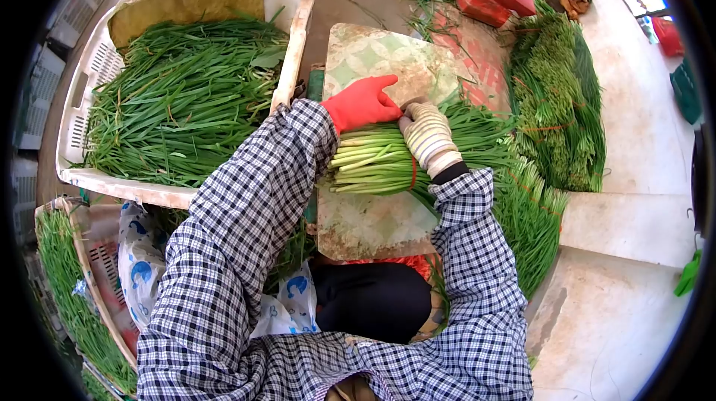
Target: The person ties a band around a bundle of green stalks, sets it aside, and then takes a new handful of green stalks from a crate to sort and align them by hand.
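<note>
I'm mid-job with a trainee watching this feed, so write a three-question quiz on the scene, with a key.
1. True or false: the white plastic crate filled with loose green leaves stands left of the dirt-stained patterned board.

2. Who wears the plain red glove: A) the left hand, or B) the right hand?

3. Complete: the thin band around the bundle of pale-ended green stalks is coloured ___.

Key: 1 true; 2 A; 3 red.

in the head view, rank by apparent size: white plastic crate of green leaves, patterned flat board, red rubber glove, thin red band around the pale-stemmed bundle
1. White plastic crate
2. Patterned flat board, partly covered
3. Red rubber glove
4. Thin red band, easily smallest
</note>
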Demonstrator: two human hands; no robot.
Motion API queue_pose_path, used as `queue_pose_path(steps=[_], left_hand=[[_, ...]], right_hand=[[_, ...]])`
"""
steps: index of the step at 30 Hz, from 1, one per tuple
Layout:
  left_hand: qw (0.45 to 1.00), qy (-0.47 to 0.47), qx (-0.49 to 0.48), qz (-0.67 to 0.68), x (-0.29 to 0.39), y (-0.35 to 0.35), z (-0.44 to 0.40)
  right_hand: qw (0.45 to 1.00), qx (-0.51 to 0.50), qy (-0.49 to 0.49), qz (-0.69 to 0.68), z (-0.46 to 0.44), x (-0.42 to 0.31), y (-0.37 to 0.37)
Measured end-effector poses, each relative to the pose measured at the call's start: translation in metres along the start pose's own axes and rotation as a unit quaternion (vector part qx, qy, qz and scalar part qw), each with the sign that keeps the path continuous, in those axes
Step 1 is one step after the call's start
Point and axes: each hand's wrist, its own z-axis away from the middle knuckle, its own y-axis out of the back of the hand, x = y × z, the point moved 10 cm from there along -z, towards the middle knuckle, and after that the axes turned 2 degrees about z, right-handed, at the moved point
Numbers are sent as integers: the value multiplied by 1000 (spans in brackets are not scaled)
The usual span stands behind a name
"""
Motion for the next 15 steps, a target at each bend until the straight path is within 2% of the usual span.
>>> queue_pose_path(steps=[3, 5, 6, 8, 9, 10, 11, 12, 15], left_hand=[[999, -34, 3, 17, 5, -2, -1], [991, -83, 35, -103, 21, -1, 1], [990, -85, 33, -105, 27, -3, 1], [955, -121, 58, -263, 46, -8, 5], [955, -121, 57, -265, 53, -11, 6], [923, -137, 76, -352, 63, -15, 9], [881, -154, 94, -437, 72, -17, 12], [880, -154, 92, -440, 74, -18, 13], [881, -171, 89, -431, 83, -20, 17]], right_hand=[[1000, -8, -7, -8, -1, 3, -1], [1000, -2, -4, -23, -1, 3, 1], [999, -17, -37, -35, -2, 8, 1], [996, -30, -71, -50, -1, 18, -9], [989, 101, -17, -107, 0, 19, 1], [959, 230, 37, -163, 10, 16, 21], [969, 75, -4, -236, 1, 28, -8], [964, 3, 2, -268, 6, 22, -11], [954, -47, -19, -295, 21, 19, -11]])
